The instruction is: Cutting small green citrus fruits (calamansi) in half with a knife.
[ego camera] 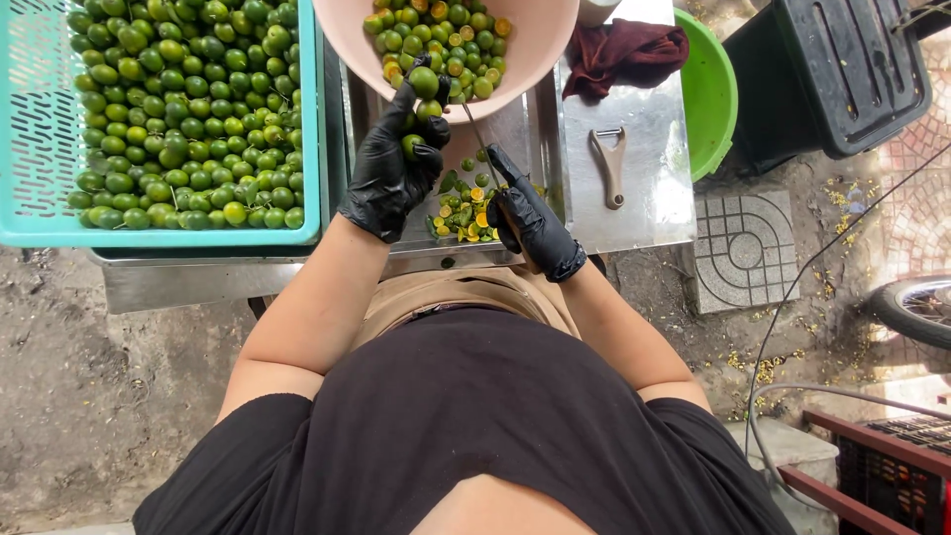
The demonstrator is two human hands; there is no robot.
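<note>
The left hand [391, 159], in a black glove, grasps several small green citrus fruits [424, 83] at the near rim of the pink bowl [540, 45]. The right hand [530, 218], also gloved, is clenched around a knife [478, 134] over cut peel scraps [461, 213] on the metal surface [644, 188]. A peeler [609, 163] lies to the right, a teal crate [40, 129] at the left edge.

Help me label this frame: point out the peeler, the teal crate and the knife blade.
peeler [607, 164], head view, on its handle.
teal crate [40, 119], head view, on its bare mesh left wall.
knife blade [479, 136], head view, mid-blade above the right hand [530, 220].
</note>
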